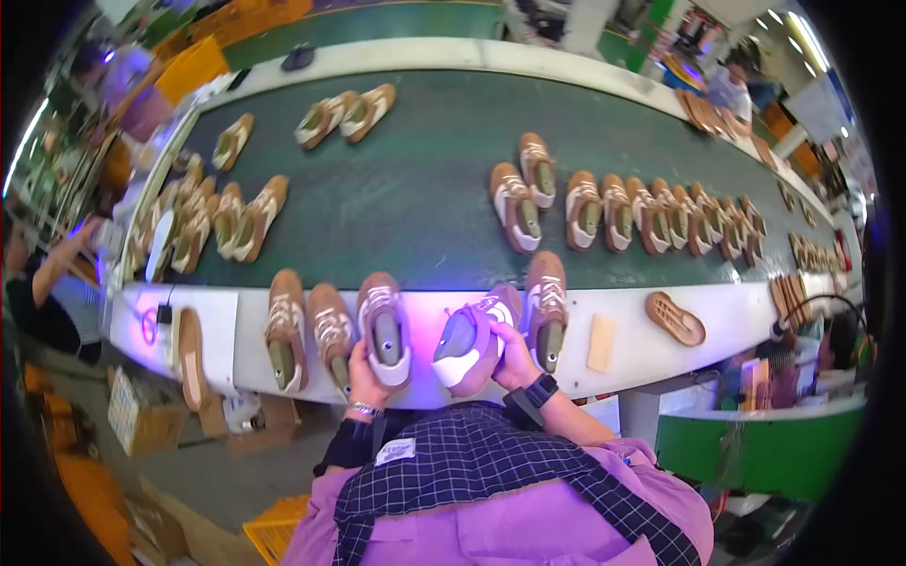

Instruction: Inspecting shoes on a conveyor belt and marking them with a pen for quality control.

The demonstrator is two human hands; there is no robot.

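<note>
My left hand [366, 374] is closed around the heel side of a brown sneaker [380, 294] with a white heel patch, its toe pointing away from me. In my right hand [514, 358] is a second sneaker [469, 368], tilted and lit purple, gripped along its right side. Just left of my left hand, a laced brown sneaker [329, 319] and another sneaker [286, 316] rest on the white ledge [613, 302]. Beyond my right hand stands one more sneaker [545, 283]. Grey-green inserts fill the shoe openings.
Past the ledge runs a dark green conveyor belt [406, 189] carrying shoes at left and a row of sneakers [618, 212] at right. A pale block [600, 342] and a tan sole [675, 319] lie right; another sole [192, 358] lies left. People work at far left and far right.
</note>
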